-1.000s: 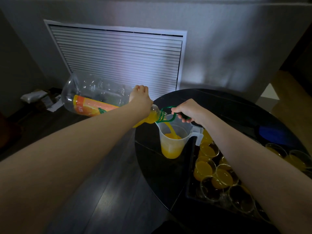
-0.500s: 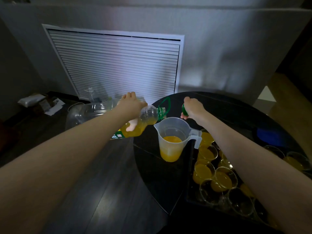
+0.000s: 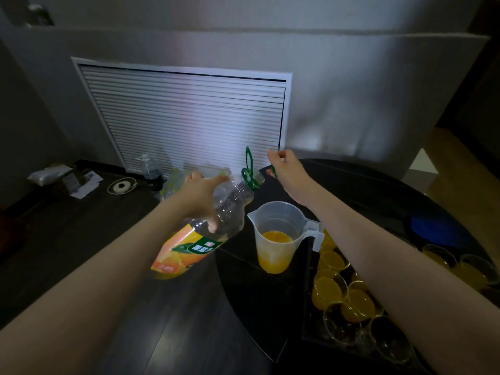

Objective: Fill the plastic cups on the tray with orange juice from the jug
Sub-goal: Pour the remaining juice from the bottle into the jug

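Note:
My left hand [image 3: 201, 190] grips a large, nearly empty orange juice bottle [image 3: 189, 250] by its shoulder, tilted with the neck up and to the right, left of the jug. A green carry loop [image 3: 249, 165] sticks up from the neck. My right hand [image 3: 286, 166] pinches a small green cap [image 3: 273, 170] just right of the bottle mouth. The clear plastic jug [image 3: 278, 236] stands on the black round table [image 3: 257, 307], about a third full of juice. The tray [image 3: 307, 301] to its right holds several filled cups [image 3: 327, 290] and empty cups [image 3: 384, 336].
More juice cups [image 3: 443, 258] and a blue object [image 3: 433, 228] sit at the table's right. A louvred vent [image 3: 184, 117] covers the wall behind. On a low dark surface at the left are a small bottle [image 3: 150, 169], a tape roll [image 3: 121, 185] and papers [image 3: 84, 182].
Pouring has stopped. My left hand swung the bottle from neck-down over the jug to neck-up. My right hand let go of the green loop and rose beside the mouth with the cap.

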